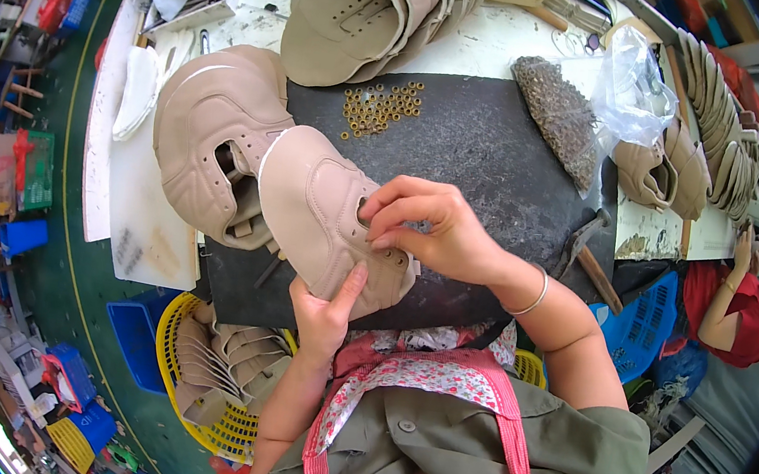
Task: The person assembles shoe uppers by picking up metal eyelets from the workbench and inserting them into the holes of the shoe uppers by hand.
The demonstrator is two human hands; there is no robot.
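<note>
My left hand [323, 318] grips a beige shoe upper [302, 195] by its near edge, thumb lying on top. Over the same upper, my right hand [423, 228] is closed in a pinch beside the row of lace holes; whatever sits between its fingertips is hidden. A pile of small brass eyelets [381, 109] is spread on the black mat [465, 144] just beyond. More stitched beige uppers [215, 120] lie to the left, partly beneath the held one.
Stacked uppers [338, 22] stand at the back. A rough stone-like block [557, 117], a clear plastic bag [635, 88] and a hammer [598, 276] are on the right. A yellow basket of beige pieces [230, 440] stands below left. Another person's arm [722, 309] shows far right.
</note>
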